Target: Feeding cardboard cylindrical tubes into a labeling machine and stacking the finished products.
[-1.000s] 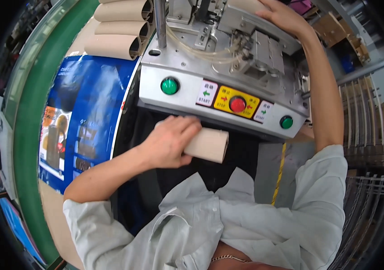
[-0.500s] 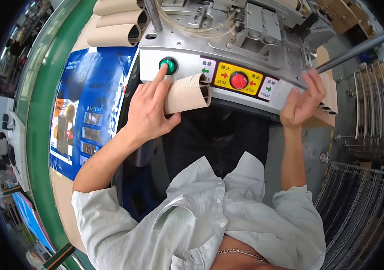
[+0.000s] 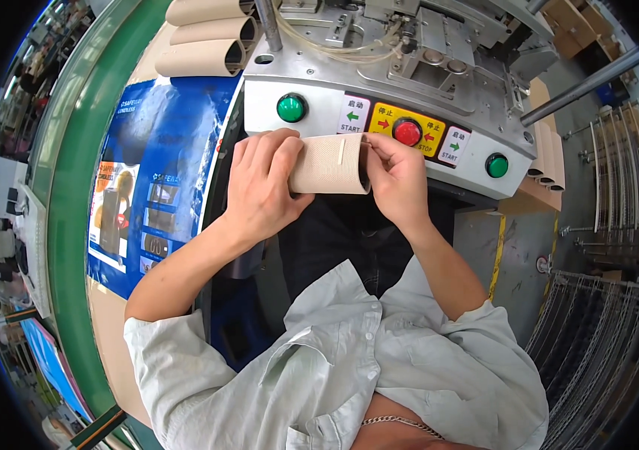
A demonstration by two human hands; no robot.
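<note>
A short beige textured sleeve [image 3: 327, 165], open at its right end and dark inside, is held level in front of the machine panel. A thin pale strip or slit shows on its upper face. My left hand [image 3: 263, 176] is closed round the sleeve's left end, thumb below and fingers above. At the open right end, my right hand [image 3: 398, 180] pinches the rim, some fingertips hidden inside or behind it. Just beyond the hands are a left green button [image 3: 291, 107], a red stop button [image 3: 408, 132] and a right green button [image 3: 496, 165], all untouched.
Behind the panel stands a metal machine bed [image 3: 319, 67] with clamps, hoses and upright posts. Several beige sleeves [image 3: 199, 56] lie at the back left, above a blue printed sheet [image 3: 162, 172]. More sleeves [image 3: 548, 161] sit at the right. A wire rack [image 3: 597, 337] stands far right.
My left index finger has come off the left green button. My right hand has moved left from the panel's right end and taken hold of the sleeve's open end.
</note>
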